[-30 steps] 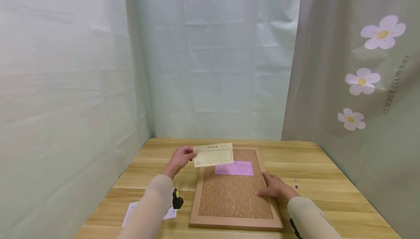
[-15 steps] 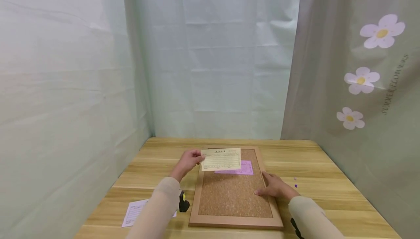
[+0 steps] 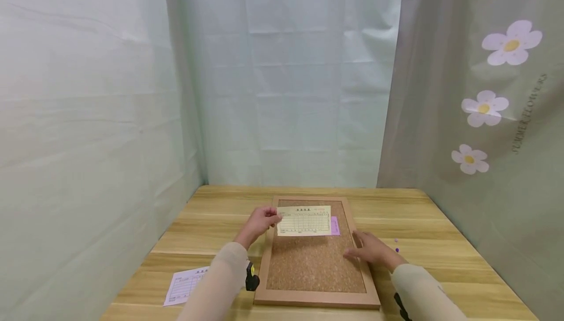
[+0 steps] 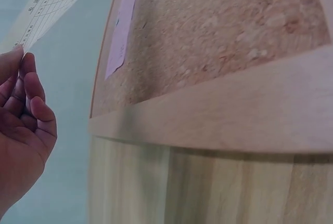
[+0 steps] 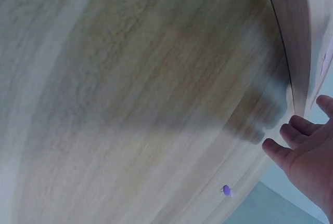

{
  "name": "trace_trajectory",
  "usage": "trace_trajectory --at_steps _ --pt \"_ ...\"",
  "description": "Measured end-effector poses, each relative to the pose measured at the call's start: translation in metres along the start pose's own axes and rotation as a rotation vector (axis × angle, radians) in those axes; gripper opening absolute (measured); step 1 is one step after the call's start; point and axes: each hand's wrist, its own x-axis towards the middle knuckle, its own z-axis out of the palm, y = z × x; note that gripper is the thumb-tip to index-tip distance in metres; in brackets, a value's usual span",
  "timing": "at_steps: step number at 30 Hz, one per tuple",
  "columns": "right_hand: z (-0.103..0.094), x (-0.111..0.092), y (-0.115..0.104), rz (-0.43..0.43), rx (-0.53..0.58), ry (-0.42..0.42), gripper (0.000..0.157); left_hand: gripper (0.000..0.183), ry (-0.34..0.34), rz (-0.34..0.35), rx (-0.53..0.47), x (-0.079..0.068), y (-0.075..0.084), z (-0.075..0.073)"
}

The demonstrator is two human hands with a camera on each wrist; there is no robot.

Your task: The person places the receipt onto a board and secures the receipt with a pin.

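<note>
Held at lower centre of the head view: a yellow slip (image 3: 304, 222), long axis running left to right across the narrower width of the corkboard (image 3: 315, 274). Seems, from the left wrist view, lifted clear of the cork. Covers most of a pink slip (image 3: 335, 226), leaving only its right end showing; judged the key relation. Pinched at its left edge by the left hand (image 3: 260, 223), the nearer one. Lies up and left of the right hand (image 3: 372, 250), loose-fingered and grasping nothing at the board's right edge; cannot tell whether touching. Farther right, on the desk (image 3: 423, 218), a purple pin (image 3: 397, 250); at lower left, a white slip (image 3: 182, 286), partly behind the left sleeve (image 3: 220, 282).
</note>
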Motion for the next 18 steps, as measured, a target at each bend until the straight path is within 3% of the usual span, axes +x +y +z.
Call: trace_trajectory --at_steps 6,18 --pt "-0.003 0.000 -0.005 -0.044 -0.046 0.073 0.074 0.016 -0.044 0.001 -0.008 0.000 -0.001 0.008" --pt "0.002 0.005 -0.007 -0.112 -0.056 0.179 0.065 0.016 -0.119 0.026 -0.014 -0.004 -0.005 0.024"
